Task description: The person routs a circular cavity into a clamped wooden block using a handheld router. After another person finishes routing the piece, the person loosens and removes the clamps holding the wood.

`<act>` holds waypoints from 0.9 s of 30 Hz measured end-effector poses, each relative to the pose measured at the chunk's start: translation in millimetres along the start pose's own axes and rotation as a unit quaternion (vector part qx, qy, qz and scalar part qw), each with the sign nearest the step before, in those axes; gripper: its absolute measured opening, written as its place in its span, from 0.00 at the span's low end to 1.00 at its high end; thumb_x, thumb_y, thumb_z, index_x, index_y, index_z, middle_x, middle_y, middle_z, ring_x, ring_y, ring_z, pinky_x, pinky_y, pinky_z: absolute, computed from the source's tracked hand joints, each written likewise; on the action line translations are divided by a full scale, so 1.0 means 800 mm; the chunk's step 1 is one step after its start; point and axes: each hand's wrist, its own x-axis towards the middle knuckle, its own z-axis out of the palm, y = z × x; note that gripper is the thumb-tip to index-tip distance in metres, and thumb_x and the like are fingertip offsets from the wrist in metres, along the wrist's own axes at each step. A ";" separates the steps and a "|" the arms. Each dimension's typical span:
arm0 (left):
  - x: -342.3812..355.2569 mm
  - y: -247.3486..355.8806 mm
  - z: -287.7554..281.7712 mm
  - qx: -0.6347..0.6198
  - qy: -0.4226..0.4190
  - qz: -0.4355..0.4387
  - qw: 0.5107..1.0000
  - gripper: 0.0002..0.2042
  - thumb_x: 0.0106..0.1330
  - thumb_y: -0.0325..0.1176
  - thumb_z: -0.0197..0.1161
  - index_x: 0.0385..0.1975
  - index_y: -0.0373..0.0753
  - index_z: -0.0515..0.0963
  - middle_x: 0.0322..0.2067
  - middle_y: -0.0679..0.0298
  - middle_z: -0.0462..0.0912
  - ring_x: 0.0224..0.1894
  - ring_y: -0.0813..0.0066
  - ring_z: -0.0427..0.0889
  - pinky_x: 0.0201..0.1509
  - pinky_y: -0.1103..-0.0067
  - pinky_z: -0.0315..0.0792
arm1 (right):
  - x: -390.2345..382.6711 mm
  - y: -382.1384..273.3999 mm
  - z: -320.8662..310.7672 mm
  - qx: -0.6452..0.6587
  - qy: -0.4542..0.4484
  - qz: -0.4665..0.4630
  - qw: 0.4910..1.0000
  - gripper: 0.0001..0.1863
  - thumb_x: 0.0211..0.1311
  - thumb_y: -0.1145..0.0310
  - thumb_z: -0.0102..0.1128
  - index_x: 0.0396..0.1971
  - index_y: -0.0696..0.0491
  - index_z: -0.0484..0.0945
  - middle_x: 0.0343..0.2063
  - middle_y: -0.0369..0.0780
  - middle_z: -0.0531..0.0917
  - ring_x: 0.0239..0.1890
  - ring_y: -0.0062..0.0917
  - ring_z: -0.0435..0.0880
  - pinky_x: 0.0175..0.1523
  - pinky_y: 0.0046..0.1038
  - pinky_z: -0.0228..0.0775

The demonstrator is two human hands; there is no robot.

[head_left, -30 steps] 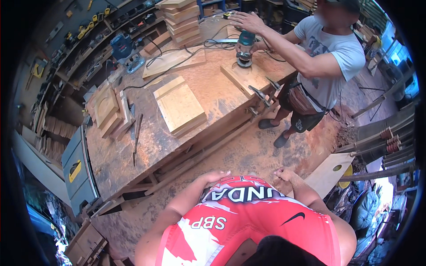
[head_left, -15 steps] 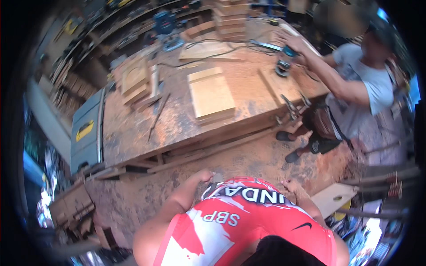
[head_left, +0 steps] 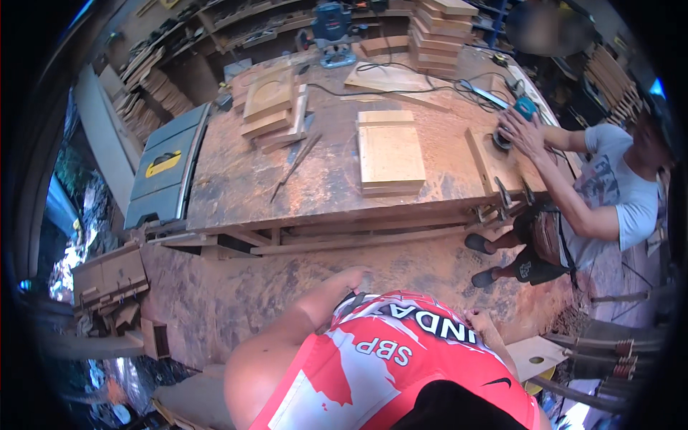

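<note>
My left hand (head_left: 356, 278) is low in front of my red and white shirt (head_left: 358, 358), beside a dark strap or band at its hem. Its fingers are too small and unclear to read. My right hand (head_left: 477, 319) is at the other side of the shirt, partly hidden by the cloth, and its grip cannot be made out. Both hands are apart from the workbench (head_left: 236, 193). Nearest on its top lies a short stack of pale wooden boards (head_left: 390, 154). Shaped wooden panels (head_left: 271, 97) and a thin dark stick (head_left: 295, 168) lie to the left.
At right, a co-worker (head_left: 609, 179) has hands on a teal power tool (head_left: 525, 107) over a clamped board (head_left: 494, 161). Clamps (head_left: 505, 193) jut from the bench edge. A grey table saw (head_left: 168, 168) adjoins the left end. A blue router (head_left: 333, 32) and stacked blocks (head_left: 438, 36) stand behind.
My view has shifted, so the bench sits further right and more level. My left hand has moved slightly right along the shirt. The co-worker's hands now close over the power tool on the board.
</note>
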 end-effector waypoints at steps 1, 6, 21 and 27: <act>0.000 -0.005 0.002 -0.037 0.009 -0.041 0.998 0.35 0.38 0.18 0.66 0.55 0.43 0.75 0.53 0.51 0.76 0.55 0.53 0.75 0.60 0.69 0.69 | 0.008 0.004 0.002 0.001 -0.016 0.007 1.000 0.19 0.57 0.53 0.65 0.25 0.57 0.79 0.18 0.37 0.79 0.19 0.21 0.79 0.23 0.26 0.71; 0.015 -0.058 0.035 0.081 0.098 -0.023 0.992 0.25 0.51 0.26 0.58 0.54 0.39 0.75 0.49 0.45 0.77 0.51 0.53 0.78 0.56 0.69 0.71 | -0.004 -0.003 0.001 -0.037 -0.007 -0.034 0.999 0.20 0.56 0.52 0.65 0.26 0.57 0.79 0.19 0.37 0.80 0.20 0.20 0.79 0.24 0.25 0.71; 0.026 -0.038 0.029 -0.016 -0.012 -0.066 0.998 0.23 0.55 0.37 0.61 0.53 0.44 0.76 0.44 0.48 0.81 0.46 0.56 0.81 0.53 0.70 0.73 | -0.003 0.050 0.025 -0.021 0.018 -0.053 0.998 0.20 0.54 0.51 0.67 0.28 0.56 0.81 0.20 0.36 0.80 0.21 0.20 0.78 0.28 0.26 0.72; 0.036 -0.055 0.040 -0.044 -0.025 -0.081 0.995 0.23 0.56 0.38 0.61 0.53 0.43 0.76 0.47 0.49 0.80 0.49 0.56 0.80 0.53 0.69 0.72 | 0.001 0.052 0.022 -0.038 0.035 -0.072 0.996 0.21 0.54 0.51 0.68 0.26 0.56 0.81 0.20 0.36 0.80 0.22 0.20 0.79 0.28 0.26 0.73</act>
